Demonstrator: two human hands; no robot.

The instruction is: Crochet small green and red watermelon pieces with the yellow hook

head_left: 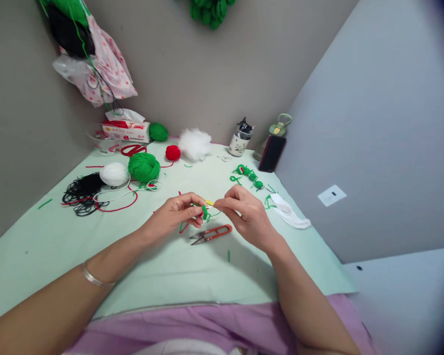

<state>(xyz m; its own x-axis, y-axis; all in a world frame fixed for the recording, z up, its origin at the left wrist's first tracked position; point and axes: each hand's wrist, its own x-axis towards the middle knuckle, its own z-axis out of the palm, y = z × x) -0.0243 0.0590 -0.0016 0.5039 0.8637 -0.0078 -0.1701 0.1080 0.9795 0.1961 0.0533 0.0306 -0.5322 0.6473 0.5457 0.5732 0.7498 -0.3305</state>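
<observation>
My left hand (183, 209) pinches a small green and red crocheted piece (204, 213) between thumb and fingertips. Close to its right, the fingers of my right hand (242, 209) are pressed together on a thin pale shaft or strand, too small to tell which. A bit of yellow (209, 202) shows between the two hands; its kind is unclear. Green yarn loops loosely from the crocheted piece toward my right fingers. Just below the hands, orange-handled thread snips (211, 234) lie on the tabletop, blades to the left.
On the left lie black yarn (82, 193), a white yarn ball (114, 174) and a green one (144, 167). Farther back are red scissors (133, 150), a red ball (172, 153) and white stuffing (195, 144). A phone (272, 154) leans against a bottle near green crocheted pieces (252, 176).
</observation>
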